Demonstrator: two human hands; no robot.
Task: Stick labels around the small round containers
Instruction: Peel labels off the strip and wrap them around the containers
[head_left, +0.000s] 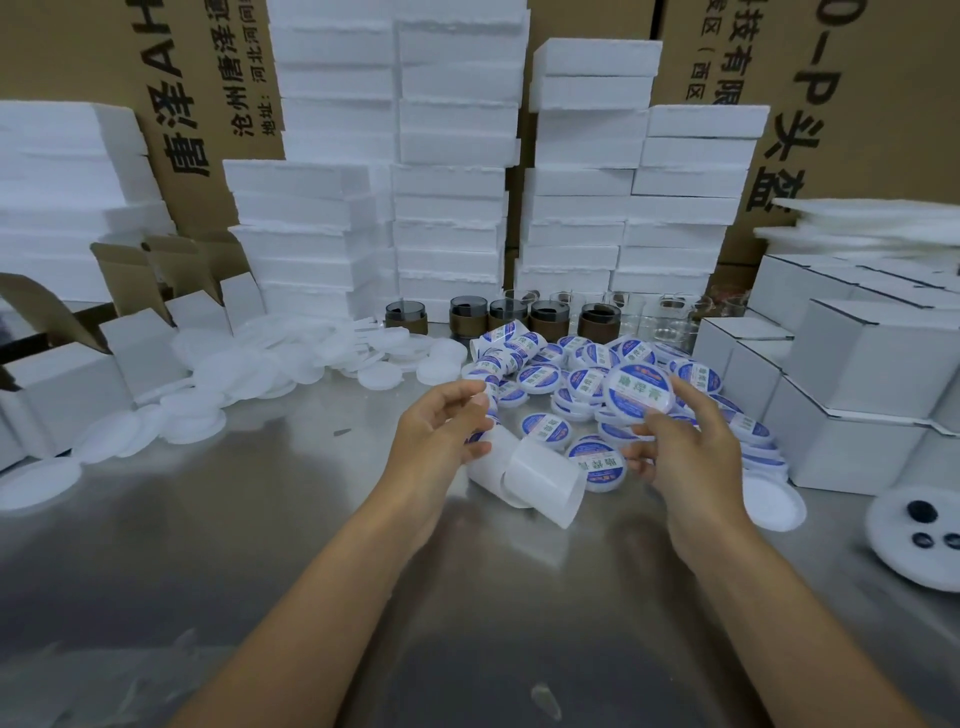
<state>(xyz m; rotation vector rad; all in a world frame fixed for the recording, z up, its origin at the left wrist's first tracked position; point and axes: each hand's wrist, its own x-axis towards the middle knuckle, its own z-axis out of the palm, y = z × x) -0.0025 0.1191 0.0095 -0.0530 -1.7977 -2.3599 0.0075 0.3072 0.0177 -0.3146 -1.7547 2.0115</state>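
Skew is our risk: our right grip (685, 452) pinches a container (640, 389) above the pile (561, 379) on the desk (260, 545), our left grip (436, 426) curls at the strip (540, 478), holding it or not we cannot tell, and a slack strip could stick on crooked.

Dull-sheened metal table (249, 545), matt foam blocks (449, 208), glossy-labelled plastic container (640, 389).

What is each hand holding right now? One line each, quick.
Left hand: fingers curled on the end of the white strip.
Right hand: pinching a round container.
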